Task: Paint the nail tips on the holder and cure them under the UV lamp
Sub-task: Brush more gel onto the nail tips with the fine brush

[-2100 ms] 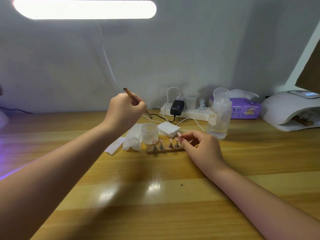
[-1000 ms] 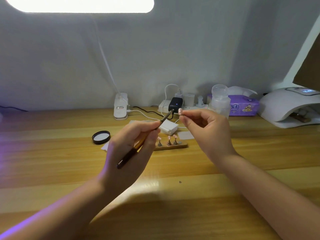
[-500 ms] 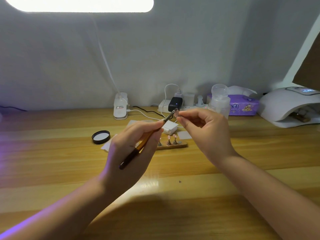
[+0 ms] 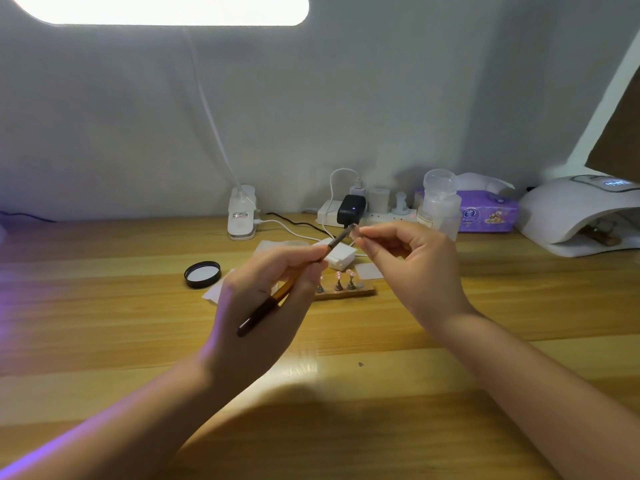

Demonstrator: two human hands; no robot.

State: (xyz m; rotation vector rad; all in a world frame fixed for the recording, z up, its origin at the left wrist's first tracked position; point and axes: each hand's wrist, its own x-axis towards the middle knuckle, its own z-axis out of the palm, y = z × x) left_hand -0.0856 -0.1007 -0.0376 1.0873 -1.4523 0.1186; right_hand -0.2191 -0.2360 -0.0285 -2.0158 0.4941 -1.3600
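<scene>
My left hand (image 4: 263,299) pinches the brush (image 4: 294,282); my right hand (image 4: 412,268) pinches one nail tip (image 4: 355,232) above the holder (image 4: 346,292), bristles touching it. A slack pinch could drop the tip, or a shaky stroke could smear polish onto my fingertips.

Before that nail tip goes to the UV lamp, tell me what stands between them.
The pump bottle and the purple tissue pack stand between the nail tip pinched in the right hand and the UV lamp. The desk's nearer strip looks open.
</scene>
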